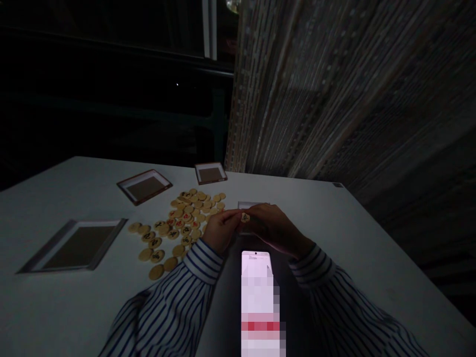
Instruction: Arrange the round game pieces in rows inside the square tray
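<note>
A round wooden Chinese chess piece (245, 217) with a dark character shows between the fingertips of both hands. My left hand (220, 232) is closed, its fingers pinching the piece from the left. From the right, my right hand (278, 229) curls over with its fingertips on the same piece. Under and behind my hands lies a light-rimmed box (243, 204), mostly hidden. To the left of my left hand spreads a loose heap of similar chess pieces (186, 216), some plain side up, some with red or black characters.
A phone (256, 292) with a lit screen is below my hands, towards me. Three shallow boxes stand on the white table (334, 258): one at left (35, 262), one farther back (136, 200), one near the far edge (211, 181). A string curtain (297, 89) hangs beyond the table.
</note>
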Motion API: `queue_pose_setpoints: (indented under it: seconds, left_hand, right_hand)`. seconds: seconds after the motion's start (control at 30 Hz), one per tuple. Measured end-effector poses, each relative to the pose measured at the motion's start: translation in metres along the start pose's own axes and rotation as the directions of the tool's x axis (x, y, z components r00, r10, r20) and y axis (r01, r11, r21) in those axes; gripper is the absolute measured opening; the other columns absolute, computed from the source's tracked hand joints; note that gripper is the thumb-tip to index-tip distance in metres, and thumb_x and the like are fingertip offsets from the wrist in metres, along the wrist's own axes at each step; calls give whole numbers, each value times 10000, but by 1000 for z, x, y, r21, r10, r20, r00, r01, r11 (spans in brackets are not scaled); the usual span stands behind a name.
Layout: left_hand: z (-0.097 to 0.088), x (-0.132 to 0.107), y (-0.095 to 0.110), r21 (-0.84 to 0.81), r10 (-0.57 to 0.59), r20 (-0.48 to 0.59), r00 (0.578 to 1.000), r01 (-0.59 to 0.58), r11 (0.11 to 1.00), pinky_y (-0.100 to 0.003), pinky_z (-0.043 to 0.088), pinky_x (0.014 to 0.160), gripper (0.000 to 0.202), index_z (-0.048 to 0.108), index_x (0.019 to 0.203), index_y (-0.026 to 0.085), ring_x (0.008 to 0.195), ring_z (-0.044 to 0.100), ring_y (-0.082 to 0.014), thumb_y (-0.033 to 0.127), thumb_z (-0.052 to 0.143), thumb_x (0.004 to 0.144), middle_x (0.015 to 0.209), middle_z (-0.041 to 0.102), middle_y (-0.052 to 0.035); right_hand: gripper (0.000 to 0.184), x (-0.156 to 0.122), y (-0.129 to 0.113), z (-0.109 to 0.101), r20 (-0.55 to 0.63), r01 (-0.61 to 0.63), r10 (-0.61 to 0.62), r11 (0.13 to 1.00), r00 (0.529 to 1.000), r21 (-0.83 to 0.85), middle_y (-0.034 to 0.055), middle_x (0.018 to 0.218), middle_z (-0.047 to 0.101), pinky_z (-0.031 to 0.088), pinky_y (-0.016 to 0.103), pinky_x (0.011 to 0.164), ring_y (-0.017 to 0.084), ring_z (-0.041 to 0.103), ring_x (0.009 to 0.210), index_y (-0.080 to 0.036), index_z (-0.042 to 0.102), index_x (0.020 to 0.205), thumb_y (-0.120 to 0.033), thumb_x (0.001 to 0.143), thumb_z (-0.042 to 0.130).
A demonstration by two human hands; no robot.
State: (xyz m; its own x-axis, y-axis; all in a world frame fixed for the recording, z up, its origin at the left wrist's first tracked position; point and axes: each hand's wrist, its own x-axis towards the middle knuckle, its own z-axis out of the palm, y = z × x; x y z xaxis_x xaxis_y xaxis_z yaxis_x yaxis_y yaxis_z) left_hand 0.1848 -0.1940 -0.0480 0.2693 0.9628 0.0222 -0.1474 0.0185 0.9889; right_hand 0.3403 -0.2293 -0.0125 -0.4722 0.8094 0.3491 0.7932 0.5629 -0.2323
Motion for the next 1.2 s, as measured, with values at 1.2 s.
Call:
queue_pose_setpoints:
  seconds: [1.2]
  left_hand:
    - [-9,3,-23,833,297,172,939,-300,465,-298,508,813,211,664,918,152,874,634,-176,160,507,778,914,693,-65]
  right_hand:
    - [186,-4,40,3,329,-33,58,996,942,-81,50,875,663,369,257,654,152,584,766,-181,627,928,-266,843,485]
